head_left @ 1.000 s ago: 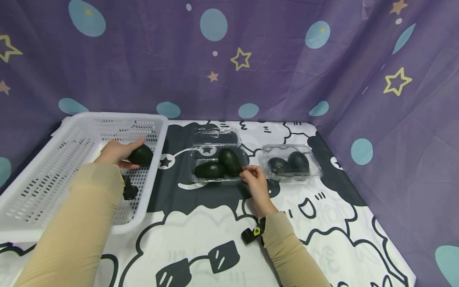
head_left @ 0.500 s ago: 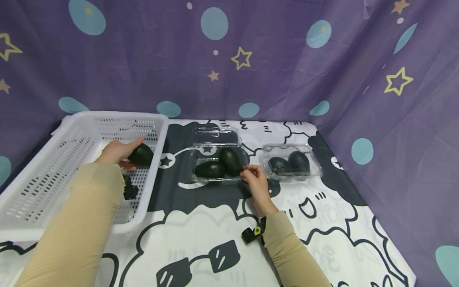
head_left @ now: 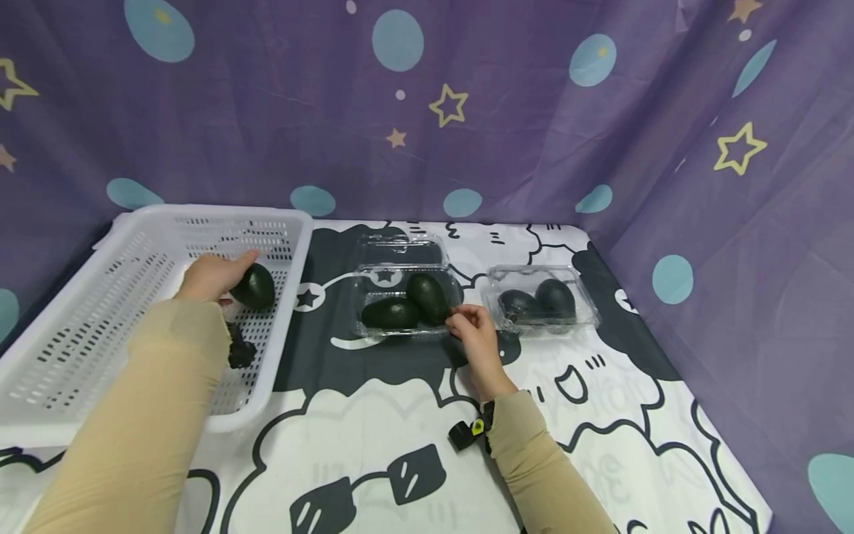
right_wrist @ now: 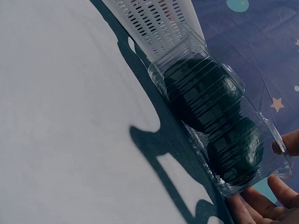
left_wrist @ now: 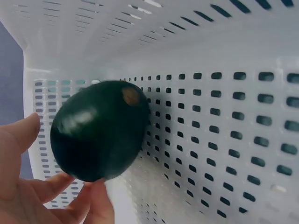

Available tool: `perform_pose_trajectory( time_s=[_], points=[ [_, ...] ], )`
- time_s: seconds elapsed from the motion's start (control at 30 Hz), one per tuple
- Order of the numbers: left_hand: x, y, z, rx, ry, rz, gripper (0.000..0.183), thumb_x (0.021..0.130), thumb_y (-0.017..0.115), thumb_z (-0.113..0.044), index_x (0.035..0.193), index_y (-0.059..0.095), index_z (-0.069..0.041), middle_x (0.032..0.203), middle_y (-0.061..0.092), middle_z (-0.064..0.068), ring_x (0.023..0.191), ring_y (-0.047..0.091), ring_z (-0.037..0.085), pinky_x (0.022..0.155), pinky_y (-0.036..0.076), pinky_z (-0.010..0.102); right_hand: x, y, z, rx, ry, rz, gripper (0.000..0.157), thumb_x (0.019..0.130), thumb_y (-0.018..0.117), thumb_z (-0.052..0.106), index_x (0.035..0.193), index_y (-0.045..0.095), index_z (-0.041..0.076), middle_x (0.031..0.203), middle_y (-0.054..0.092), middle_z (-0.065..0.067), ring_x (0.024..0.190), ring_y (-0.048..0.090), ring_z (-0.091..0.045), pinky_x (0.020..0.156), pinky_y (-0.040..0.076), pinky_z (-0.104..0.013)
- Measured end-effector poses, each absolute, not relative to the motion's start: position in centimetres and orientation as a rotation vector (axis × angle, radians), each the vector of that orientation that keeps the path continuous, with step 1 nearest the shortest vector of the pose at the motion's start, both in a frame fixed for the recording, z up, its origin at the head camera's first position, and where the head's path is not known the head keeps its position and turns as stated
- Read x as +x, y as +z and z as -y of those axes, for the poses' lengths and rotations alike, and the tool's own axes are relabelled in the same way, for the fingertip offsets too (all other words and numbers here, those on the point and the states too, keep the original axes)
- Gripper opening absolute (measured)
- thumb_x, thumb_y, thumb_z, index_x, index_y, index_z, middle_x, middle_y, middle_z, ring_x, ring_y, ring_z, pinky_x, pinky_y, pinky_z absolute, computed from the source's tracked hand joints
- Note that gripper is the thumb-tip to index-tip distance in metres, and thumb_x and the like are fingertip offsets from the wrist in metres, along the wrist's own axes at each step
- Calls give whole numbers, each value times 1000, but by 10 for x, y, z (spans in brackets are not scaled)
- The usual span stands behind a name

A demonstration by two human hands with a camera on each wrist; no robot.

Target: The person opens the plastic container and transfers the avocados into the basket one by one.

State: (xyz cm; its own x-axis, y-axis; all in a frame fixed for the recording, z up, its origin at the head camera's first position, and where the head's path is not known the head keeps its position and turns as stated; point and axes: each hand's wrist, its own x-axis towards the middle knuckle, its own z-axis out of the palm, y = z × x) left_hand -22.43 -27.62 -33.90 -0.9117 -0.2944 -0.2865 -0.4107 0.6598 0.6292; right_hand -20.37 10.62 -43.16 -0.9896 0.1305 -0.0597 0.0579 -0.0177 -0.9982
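My left hand [head_left: 210,278] is inside the white basket [head_left: 303,245], beside a dark green avocado [head_left: 256,288]. In the left wrist view its fingertips touch the lower side of the avocado [left_wrist: 100,133], while the thumb stands slightly apart from the skin. My right hand [head_left: 475,341] pinches the near right corner of a clear plastic clamshell [head_left: 360,326], thumb on the rim and fingers below. Two avocados [head_left: 390,314] lie in this clamshell, and its lid [head_left: 403,254] is folded back behind it. The right wrist view shows the two avocados [right_wrist: 203,95] through the ribbed clear wall.
To the right stands another clear clamshell [head_left: 587,315] with two avocados [head_left: 555,298] in it. A cartoon-print cloth [head_left: 360,445] covers the table. Behind hangs a purple curtain [head_left: 507,170], close to the table's back edge.
My left hand and the avocado beside it have shifted slightly left in the basket, and more of that avocado shows. My right hand and the clamshells have stayed put.
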Motion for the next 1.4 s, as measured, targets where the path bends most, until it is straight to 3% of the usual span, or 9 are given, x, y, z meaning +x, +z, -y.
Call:
perform_pose_trajectory(
  time_s=[0.37, 0.57, 0.77, 0.87, 1.07, 1.23, 1.4],
  points=[
    [-223, -331, 272, -566, 1053, -2776, 87, 100, 32, -59, 143, 37, 17, 143, 41, 37, 119, 51, 44, 81, 54, 42, -204, -432, -106, -201, 2185, 2162, 31, 87, 57, 9, 117, 56, -1, 118, 63, -16, 85, 61, -5, 89, 53, -31],
    [-225, -323, 264, -540, 1241, -2784, 80, 100, 35, -56, 146, 37, 10, 146, 40, 31, 120, 48, 38, 83, 51, 39, -203, -432, -106, -214, 2191, 2161, 31, 88, 57, 8, 117, 55, -1, 121, 63, -18, 84, 61, -3, 93, 53, -34],
    [-234, -307, 246, -434, 1537, -2705, 81, 98, 42, -58, 149, 34, 4, 145, 37, 22, 111, 42, 23, 86, 49, 36, -203, -433, -106, -220, 2186, 2174, 33, 88, 56, 9, 119, 55, -1, 123, 62, -18, 85, 60, -3, 94, 52, -36],
    [-235, -298, 234, -389, 1551, -2719, 79, 97, 45, -58, 147, 37, 3, 150, 36, 22, 112, 43, 24, 92, 49, 43, -204, -433, -106, -222, 2183, 2175, 33, 88, 56, 9, 120, 55, -1, 123, 62, -18, 85, 60, -3, 94, 53, -35],
    [-235, -284, 226, -331, 1500, -2737, 76, 98, 48, -54, 146, 39, 4, 134, 45, 20, 104, 48, 26, 95, 49, 49, -204, -432, -105, -232, 2188, 2173, 33, 87, 57, 8, 119, 55, -1, 122, 62, -17, 84, 60, -3, 92, 53, -33],
    [-236, -271, 222, -288, 1510, -2699, 76, 97, 48, -56, 146, 41, 1, 120, 50, 8, 97, 50, 20, 86, 51, 35, -205, -432, -105, -228, 2184, 2178, 32, 87, 56, 8, 118, 55, -1, 122, 62, -19, 84, 60, -3, 92, 53, -33],
    [-238, -255, 203, -266, 1567, -2638, 74, 97, 50, -56, 148, 41, -2, 126, 52, 8, 99, 53, 17, 78, 54, 23, -206, -432, -105, -233, 2195, 2166, 32, 87, 57, 8, 117, 55, -1, 122, 62, -19, 84, 61, -2, 90, 53, -30]
  ],
)
